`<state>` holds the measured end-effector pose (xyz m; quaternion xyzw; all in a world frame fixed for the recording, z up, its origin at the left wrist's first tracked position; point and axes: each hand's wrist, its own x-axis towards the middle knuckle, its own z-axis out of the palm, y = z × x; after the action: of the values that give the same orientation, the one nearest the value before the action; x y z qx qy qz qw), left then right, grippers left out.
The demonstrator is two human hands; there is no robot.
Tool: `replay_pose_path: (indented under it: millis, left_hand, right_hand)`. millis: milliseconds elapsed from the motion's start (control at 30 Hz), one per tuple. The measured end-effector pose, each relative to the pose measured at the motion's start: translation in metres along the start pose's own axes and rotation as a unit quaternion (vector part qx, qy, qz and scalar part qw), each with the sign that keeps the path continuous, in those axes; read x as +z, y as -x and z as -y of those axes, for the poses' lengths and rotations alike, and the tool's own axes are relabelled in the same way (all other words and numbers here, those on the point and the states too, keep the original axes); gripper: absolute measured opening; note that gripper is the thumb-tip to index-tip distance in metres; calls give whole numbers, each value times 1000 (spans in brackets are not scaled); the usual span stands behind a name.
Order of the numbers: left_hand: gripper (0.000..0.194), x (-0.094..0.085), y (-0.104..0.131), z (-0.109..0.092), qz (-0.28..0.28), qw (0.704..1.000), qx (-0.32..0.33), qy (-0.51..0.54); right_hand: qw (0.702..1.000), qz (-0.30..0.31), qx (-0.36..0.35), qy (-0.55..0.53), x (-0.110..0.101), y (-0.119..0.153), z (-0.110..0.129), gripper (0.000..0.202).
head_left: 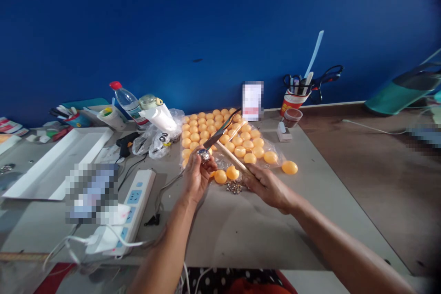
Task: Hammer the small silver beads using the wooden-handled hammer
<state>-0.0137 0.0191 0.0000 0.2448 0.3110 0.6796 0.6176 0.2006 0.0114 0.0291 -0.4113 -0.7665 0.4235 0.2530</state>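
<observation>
A shiny silver ball (204, 154) is pinched upright in the closed fingers of my left hand (197, 175). My right hand (265, 187) is wrapped round the wooden handle of a hammer (229, 154). The dark metal head of the hammer is right above the silver ball; whether they touch I cannot tell. Loose orange ping-pong balls (220, 176) lie just beyond my hands, with a small heap of shiny metal bits (234, 187) between my hands. Behind them many more orange balls (202, 127) lie in rows under clear plastic.
To the left are a power strip (132, 211) with plugs and cables, a blurred phone (93, 190), a white tray (93, 135) and a black glue gun (127, 143). A bottle (127, 101) leans by the wall. A red cup (294, 98) with scissors stands at the back right.
</observation>
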Motion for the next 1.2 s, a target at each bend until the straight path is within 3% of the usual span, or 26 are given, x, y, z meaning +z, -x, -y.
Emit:
replay_pose_path:
  millis: [400, 533, 700, 1200]
  left_hand:
    - [43, 4, 2, -2, -7, 1000, 8, -18]
    - [42, 4, 3, -2, -1, 1000, 12, -19]
    - [41, 3, 3, -1, -4, 999, 19, -32]
    - [42, 3, 2, -3, -3, 1000, 10, -20]
  right_hand:
    - [1000, 5, 3, 1, 1, -1, -2, 22]
    - [1000, -19, 13, -10, 0, 0, -2, 18]
    - [1000, 8, 5, -9, -1, 0, -2, 22]
    - [1000, 0, 16, -19, -1, 1, 1, 22]
